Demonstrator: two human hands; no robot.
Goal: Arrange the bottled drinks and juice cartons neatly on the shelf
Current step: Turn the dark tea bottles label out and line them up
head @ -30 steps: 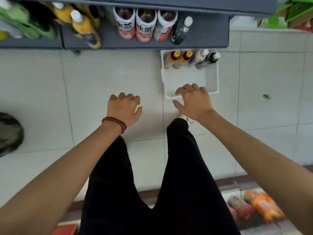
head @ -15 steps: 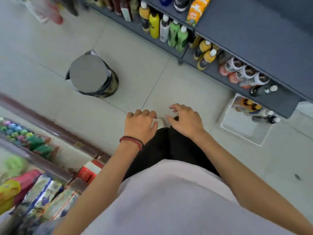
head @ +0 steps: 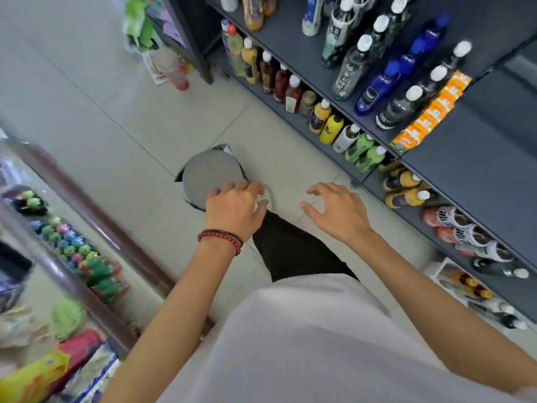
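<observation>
A grey shelf unit (head: 470, 170) runs along the right, with bottled drinks on two levels. Orange juice cartons (head: 433, 112) lie in a row on the upper board beside dark and blue bottles (head: 377, 88). Yellow and green bottles (head: 363, 146) stand on the lower board. A white bin (head: 436, 271) with several bottles sits on the floor at the lower right. My left hand (head: 232, 207), a red bead bracelet on its wrist, hangs over the floor with fingers curled and nothing in it. My right hand (head: 340, 210) is spread open and empty, left of the shelf.
A round grey-lidded waste bin (head: 209, 175) stands on the tiled floor just beyond my left hand. A glass display counter (head: 58, 257) with colourful goods runs along the left. A second rack with packets (head: 162, 48) stands at the top left.
The view has swung left and up from the floor bin to the aisle, bringing more of the shelf into sight. Both hands stay empty and have drifted apart.
</observation>
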